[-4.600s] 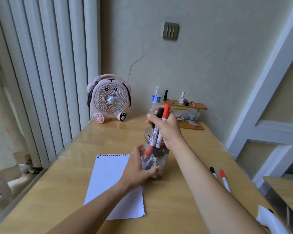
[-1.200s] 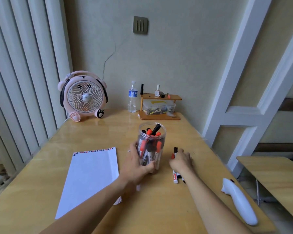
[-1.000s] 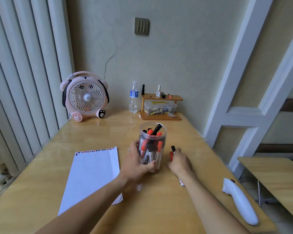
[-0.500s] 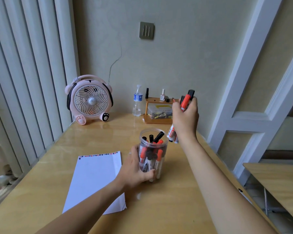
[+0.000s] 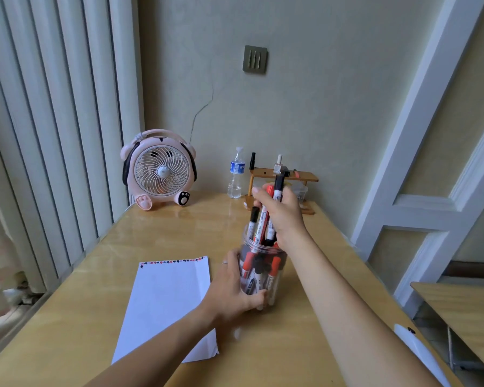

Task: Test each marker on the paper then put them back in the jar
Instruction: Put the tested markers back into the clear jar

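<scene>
Clear plastic jar (image 5: 263,270), round, threaded rim, stands upright mid-worktop, just right of the paper. Inside: a crowd of white-barrelled markers with red and black caps, most upright or leaning. Left hand (image 5: 234,289) wraps the jar's lower wall, fingers curled round it, a ring on one finger. Right hand (image 5: 281,212) is above the jar mouth, fingers closed on two markers (image 5: 268,216), one red-capped, one black-capped, caps up, lower ends dipping into the jar opening.

Paper (image 5: 166,308): white sheet, flat, small red and black marks along its far edge; near right corner lies under the left forearm.

Worktop (image 5: 157,236): glossy yellow wood, with open surface left of and beyond the sheet. At the back by the wall: pink round fan (image 5: 160,171), clear water bottle (image 5: 236,174), small wooden shelf (image 5: 287,180) holding small items. White rounded object (image 5: 419,353) at the near right edge. Vertical blinds run along the left edge.
</scene>
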### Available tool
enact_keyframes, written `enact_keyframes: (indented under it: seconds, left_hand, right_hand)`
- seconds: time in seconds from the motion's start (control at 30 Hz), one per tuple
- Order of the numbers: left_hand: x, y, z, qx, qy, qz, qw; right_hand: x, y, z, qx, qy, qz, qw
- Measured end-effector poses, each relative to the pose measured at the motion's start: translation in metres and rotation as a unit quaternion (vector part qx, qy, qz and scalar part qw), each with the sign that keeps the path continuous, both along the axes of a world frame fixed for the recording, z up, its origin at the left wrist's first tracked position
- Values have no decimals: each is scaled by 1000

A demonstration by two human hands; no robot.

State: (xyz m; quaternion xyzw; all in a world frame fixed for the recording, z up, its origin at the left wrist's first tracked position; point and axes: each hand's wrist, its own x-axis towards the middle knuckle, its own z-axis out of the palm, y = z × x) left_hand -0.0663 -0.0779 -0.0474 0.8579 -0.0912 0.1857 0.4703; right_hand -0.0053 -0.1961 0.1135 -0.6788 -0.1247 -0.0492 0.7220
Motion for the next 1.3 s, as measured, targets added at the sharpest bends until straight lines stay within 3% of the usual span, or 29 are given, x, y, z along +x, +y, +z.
enact_keyframes:
  seconds: [0.07, 0.17, 0.37, 0.5, 0.67, 0.83, 0.93, 1.1, 1.2, 1.3]
  left_hand:
    - [1, 1, -1, 3, 0, 0, 1000]
    - [1, 1, -4, 7, -1, 4, 1000]
    - [1, 0, -4, -9, -3, 4, 1000]
    - [0, 0, -5, -8, -6, 1, 1000]
    - [1, 0, -5, -4, -12, 3, 1000]
    - [4, 2, -8, -3, -8, -2, 1000]
    - [5, 2, -9, -5, -14, 3, 1000]
    - [5, 2, -10, -9, -7, -3, 1000]
    - [4, 1, -9, -10, -8, -4, 1000]
    - [3, 1, -9, -13, -7, -3, 1000]
  right_hand:
    - [-2, -2, 1, -23, -10, 24, 999]
    - [-8, -5, 1, -140, -61, -1, 988]
    - [-4, -20, -4, -368, -129, -73, 918]
    - [-3, -26, -6, -336, -119, -27, 934]
    - [-9, -26, -4, -295, -159, -43, 941]
    - [-16, -18, -9, -474, -147, -35, 867]
    - [-24, -16, -4, -523, -143, 51, 839]
    - [-29, -20, -4, -654, -74, 101, 746]
    - [-30, -20, -8, -631, -89, 88, 766]
    - [-31, -20, -13, -483, -203, 8, 852]
